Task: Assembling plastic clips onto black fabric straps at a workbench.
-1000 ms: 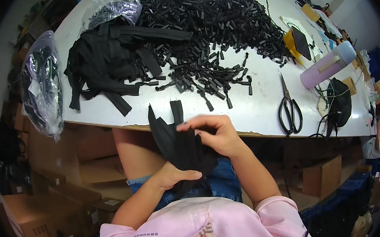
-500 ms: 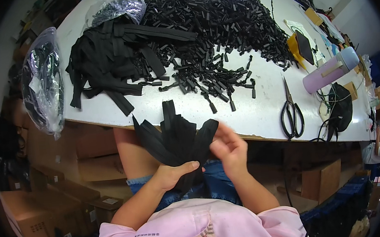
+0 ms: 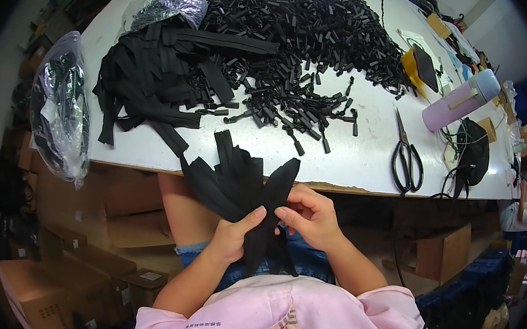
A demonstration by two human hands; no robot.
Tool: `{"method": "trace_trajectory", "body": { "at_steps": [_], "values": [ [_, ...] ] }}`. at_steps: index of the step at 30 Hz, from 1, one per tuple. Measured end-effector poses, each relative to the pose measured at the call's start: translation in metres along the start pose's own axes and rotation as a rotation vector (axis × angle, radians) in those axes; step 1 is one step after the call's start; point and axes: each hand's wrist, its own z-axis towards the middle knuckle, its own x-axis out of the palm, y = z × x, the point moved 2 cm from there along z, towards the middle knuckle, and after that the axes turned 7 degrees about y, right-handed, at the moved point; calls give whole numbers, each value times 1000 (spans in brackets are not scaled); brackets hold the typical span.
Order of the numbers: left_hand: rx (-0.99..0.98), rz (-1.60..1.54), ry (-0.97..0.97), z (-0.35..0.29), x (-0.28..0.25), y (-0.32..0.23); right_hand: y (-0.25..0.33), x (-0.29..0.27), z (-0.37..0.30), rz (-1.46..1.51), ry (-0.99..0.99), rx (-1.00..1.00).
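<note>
The left hand [image 3: 235,234] and the right hand [image 3: 309,214] meet over the person's lap, just below the near edge of the white worktable [image 3: 363,148], and both grip one bundle of black webbing strips [image 3: 239,179]. The left thumb and fingers are pressed together around the bundle's lower part, so the strips are gathered at one point and fan upward and outward above it, their free ends spreading toward the table edge. The right hand's fingers pinch the rightmost strip near the same gathered point, thumb on top, which appears to keep that strip apart from the rest of the fan. The bundle's lower ends hang down between the wrists onto the blue shorts. On the table, well apart from the hands, lie a loose heap of longer black straps [image 3: 154,80] and a big spread pile of small black plastic clips [image 3: 302,40]. A pair of black-handled scissors [image 3: 405,157] rests near the table's front edge to the right, beside a lilac bottle [image 3: 460,101].
</note>
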Motion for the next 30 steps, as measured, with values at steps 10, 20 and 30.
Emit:
{"method": "trace_trajectory", "body": {
  "at_steps": [10, 20, 30],
  "values": [
    [-10, 106, 133, 1, 5, 0, -3, -13, 0, 130, -136, 15],
    [15, 256, -132, 1, -6, 13, 14, -5, 3, -165, -70, -32],
    [19, 369, -8, 9, -3, -5, 57, 8, 17, -354, 281, -260]
  ]
}}
